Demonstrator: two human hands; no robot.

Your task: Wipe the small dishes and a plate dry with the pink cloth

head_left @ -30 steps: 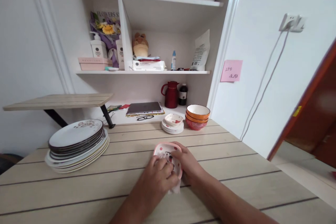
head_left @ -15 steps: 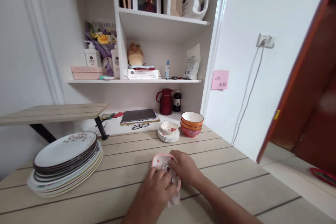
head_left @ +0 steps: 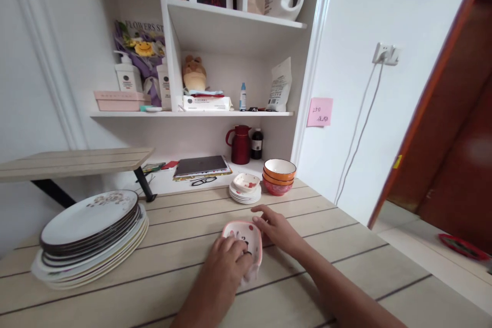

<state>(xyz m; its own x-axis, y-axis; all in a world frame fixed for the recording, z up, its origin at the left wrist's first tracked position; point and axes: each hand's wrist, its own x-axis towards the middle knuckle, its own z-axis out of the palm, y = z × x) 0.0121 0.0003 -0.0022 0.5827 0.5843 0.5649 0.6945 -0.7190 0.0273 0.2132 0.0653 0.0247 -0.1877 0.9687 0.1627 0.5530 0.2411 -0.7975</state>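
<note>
A small square dish (head_left: 257, 236) with a pink rim and red dots rests on the slatted wooden table. My left hand (head_left: 226, 265) presses a thin whitish cloth (head_left: 251, 272) into it, fingers bent over the cloth, part of which hangs past the dish's near edge. Beside the dish's right rim is my right hand (head_left: 279, 229), its fingers apart and holding nothing. Beyond them stands a stack of small white plates (head_left: 244, 198) with a small patterned bowl (head_left: 246, 183) on top. Orange and red bowls (head_left: 279, 179) are stacked next to it.
At the left, a tall stack of large plates (head_left: 92, 220) stands by a raised wooden stand (head_left: 77, 161). Behind the table are a closed laptop (head_left: 202, 165), glasses (head_left: 204, 181), a red jug (head_left: 240, 146) and a dark bottle (head_left: 257, 144). Loaded shelves rise above.
My right hand has come off the dish's rim, and its fingers have spread. My left hand is still on the cloth in the dish. The view has shifted slightly.
</note>
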